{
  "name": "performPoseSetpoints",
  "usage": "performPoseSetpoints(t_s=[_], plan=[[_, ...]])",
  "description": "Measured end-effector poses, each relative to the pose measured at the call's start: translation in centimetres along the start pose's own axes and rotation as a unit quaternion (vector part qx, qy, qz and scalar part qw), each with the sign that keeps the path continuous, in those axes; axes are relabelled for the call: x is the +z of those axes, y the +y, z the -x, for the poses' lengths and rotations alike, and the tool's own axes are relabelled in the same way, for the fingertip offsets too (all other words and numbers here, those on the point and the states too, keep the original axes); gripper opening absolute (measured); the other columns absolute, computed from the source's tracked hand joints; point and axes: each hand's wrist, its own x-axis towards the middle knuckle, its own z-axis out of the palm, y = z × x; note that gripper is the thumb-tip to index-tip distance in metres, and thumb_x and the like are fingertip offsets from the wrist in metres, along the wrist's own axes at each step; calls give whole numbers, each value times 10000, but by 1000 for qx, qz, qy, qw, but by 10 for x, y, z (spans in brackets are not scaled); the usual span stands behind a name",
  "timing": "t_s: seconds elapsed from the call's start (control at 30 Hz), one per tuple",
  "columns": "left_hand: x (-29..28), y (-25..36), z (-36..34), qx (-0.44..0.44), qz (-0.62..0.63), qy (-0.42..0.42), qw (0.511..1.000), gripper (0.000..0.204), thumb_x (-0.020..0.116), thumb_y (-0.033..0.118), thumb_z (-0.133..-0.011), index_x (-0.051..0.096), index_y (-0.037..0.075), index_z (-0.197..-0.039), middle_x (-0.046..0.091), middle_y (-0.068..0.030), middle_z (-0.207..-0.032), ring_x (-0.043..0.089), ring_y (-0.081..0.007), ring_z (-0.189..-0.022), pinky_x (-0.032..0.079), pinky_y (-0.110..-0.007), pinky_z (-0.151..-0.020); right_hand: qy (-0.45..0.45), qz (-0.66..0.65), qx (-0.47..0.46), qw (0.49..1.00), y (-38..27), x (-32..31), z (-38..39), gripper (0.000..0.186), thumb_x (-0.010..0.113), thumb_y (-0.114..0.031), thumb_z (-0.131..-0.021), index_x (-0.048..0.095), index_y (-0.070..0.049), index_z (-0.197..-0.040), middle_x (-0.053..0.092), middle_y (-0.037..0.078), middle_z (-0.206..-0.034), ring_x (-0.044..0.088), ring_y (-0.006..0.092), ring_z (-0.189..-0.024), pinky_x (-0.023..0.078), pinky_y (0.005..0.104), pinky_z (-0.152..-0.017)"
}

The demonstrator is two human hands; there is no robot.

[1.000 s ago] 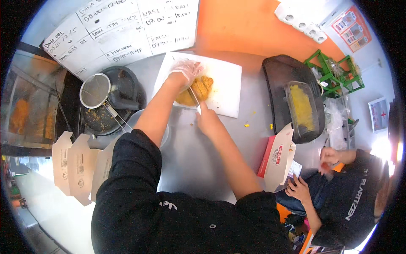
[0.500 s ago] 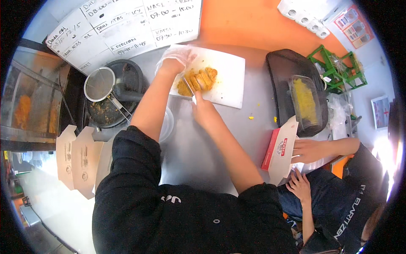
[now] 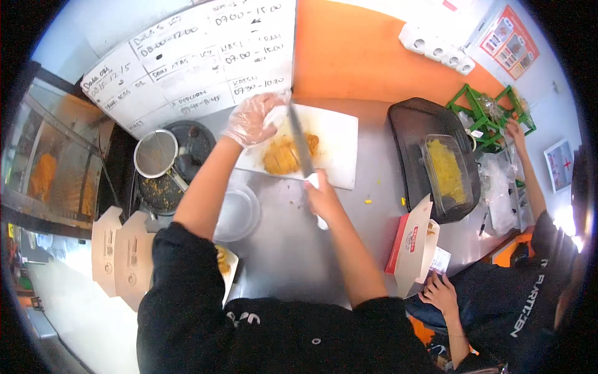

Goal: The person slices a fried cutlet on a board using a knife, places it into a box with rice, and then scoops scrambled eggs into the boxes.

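My right hand (image 3: 325,201) grips the white handle of a knife (image 3: 300,138). Its long blade is raised and points away from me, crossing over a white cutting board (image 3: 339,149). On the board lies a golden breaded cutlet (image 3: 282,157), cut in slices and partly hidden behind the blade. My left hand (image 3: 252,119), in a clear plastic glove, hovers at the board's far left corner near the blade's tip. Its fingers look stretched out with nothing seen in them. Crumbs are scattered about the board.
Left: a clear round tub (image 3: 238,213), a strainer (image 3: 156,153) over a dark round pan (image 3: 196,140), cardboard boxes (image 3: 131,252). Right: a black tray (image 3: 405,156) with a container of yellow shreds (image 3: 445,168), an upright red-and-white box (image 3: 408,249), a green rack (image 3: 470,106) and a co-worker (image 3: 492,305).
My knife has come up off the cutlet, its blade now pointing away. My left hand stays at the board's far left. The co-worker's one hand has left the box and reached to the green rack.
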Motion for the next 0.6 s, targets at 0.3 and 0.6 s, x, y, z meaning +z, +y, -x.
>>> performPoseSetpoints(t_s=[0.3,0.6], plan=[[41,68,-20,90,-203,-378,899,1298,882,290,-503,32,311,-1484,88,-92,-1548,217,-291,-1395,263,-550,-1088,82,169,38,982,35,-47,-25,458,505,-161,-900,323,2,-1287,606,308,-952,583,462,-929,464,510,-800],[79,81,-91,177,-228,-426,857,1255,874,436,-455,155,291,-1473,115,-117,-1535,132,-352,-1406,227,-559,-1102,66,54,45,995,67,-44,-35,350,470,-149,-925,313,-26,-1212,599,253,-815,601,319,-568,479,433,-498]])
